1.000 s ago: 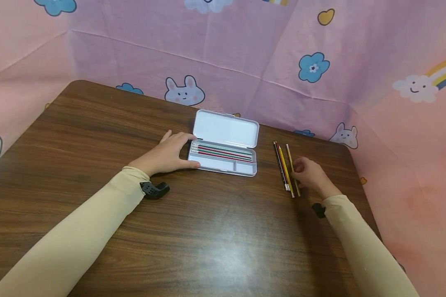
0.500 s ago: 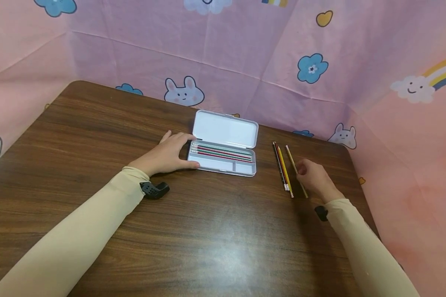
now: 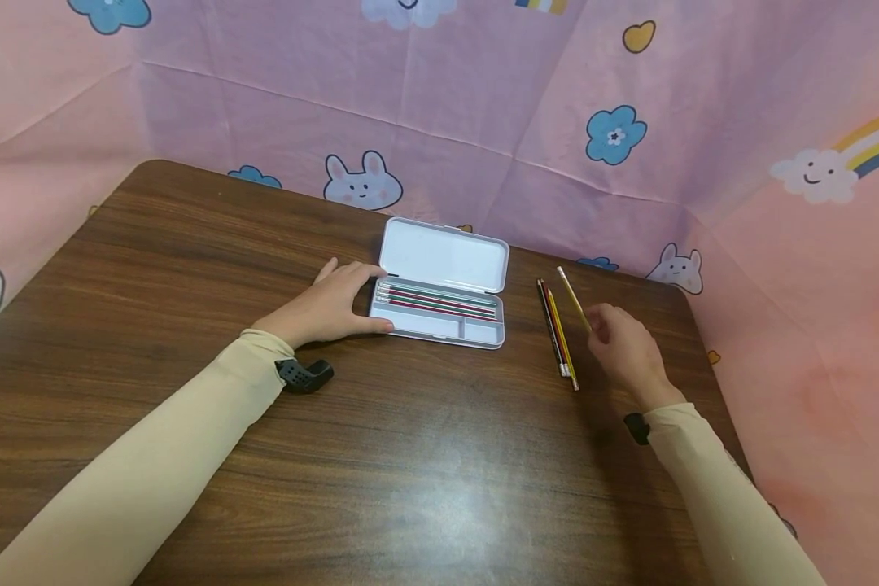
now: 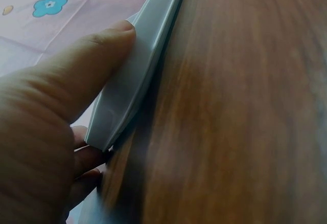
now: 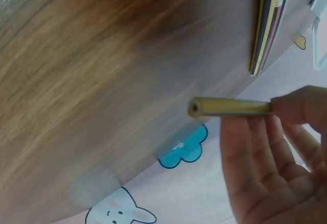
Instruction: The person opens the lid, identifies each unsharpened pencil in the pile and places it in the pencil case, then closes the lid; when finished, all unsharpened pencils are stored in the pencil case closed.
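A white pencil case [image 3: 445,254] lies with its lid folded back near the table's far edge. Several red, green and pale pencils [image 3: 439,300] lie side by side in its back compartment. My left hand [image 3: 324,308] grips the case's left end; in the left wrist view the thumb presses its side wall [image 4: 134,75] and the fingers reach round the corner. My right hand [image 3: 630,352] pinches a gold pencil [image 3: 573,296] between thumb and fingers, raised over the table with its eraser end pointing away. The pencil's flat unsharpened end [image 5: 195,107] shows in the right wrist view.
Between the case and my right hand lie a yellow pencil [image 3: 562,338] and dark striped pencils [image 3: 551,325] on the brown wooden table [image 3: 381,456]. A pink patterned cloth [image 3: 483,122] hangs along the table's far and right sides.
My right hand has lifted the gold pencil off the table, away from the other pencils, and tilted it. The left hand and the case have stayed in place.
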`<state>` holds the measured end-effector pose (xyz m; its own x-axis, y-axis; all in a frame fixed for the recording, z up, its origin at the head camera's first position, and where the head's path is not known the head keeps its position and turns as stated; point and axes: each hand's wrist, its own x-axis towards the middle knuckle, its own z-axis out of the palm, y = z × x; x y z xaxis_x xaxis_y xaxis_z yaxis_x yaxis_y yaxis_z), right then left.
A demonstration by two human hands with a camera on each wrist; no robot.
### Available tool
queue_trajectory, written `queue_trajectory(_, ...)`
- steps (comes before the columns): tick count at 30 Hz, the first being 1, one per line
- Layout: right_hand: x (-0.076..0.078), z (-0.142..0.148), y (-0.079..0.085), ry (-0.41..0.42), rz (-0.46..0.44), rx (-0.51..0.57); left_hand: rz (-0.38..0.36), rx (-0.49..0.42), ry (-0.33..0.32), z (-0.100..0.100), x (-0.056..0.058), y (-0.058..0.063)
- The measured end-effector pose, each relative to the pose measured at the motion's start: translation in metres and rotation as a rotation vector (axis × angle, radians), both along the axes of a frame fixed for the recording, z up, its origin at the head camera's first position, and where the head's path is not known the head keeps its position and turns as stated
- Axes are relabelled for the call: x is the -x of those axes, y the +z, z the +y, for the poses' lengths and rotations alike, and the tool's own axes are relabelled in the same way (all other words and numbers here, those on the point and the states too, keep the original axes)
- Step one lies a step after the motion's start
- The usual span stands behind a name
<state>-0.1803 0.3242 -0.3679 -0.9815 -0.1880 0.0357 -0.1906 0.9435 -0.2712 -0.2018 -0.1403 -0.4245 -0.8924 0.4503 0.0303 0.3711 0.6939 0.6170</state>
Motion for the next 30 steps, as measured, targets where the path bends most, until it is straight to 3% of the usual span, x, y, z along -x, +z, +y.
queue_trajectory(6,-0.004,-0.009,-0.004,0.130,0.242,0.049,0.001,-0.006,-0.001,0.000,0.000,0.000)
queue_trajectory(10,-0.007,-0.019,-0.004,0.189,0.342,0.069,0.001,-0.007,-0.002,0.000,0.000,-0.001)
queue_trajectory(16,-0.007,-0.036,-0.004,0.250,0.412,0.081,0.008,-0.001,0.002,0.000,0.001,-0.002)
queue_trajectory(30,0.002,-0.096,-0.004,0.379,0.463,0.093,0.004,-0.015,0.004,0.000,0.002,-0.002)
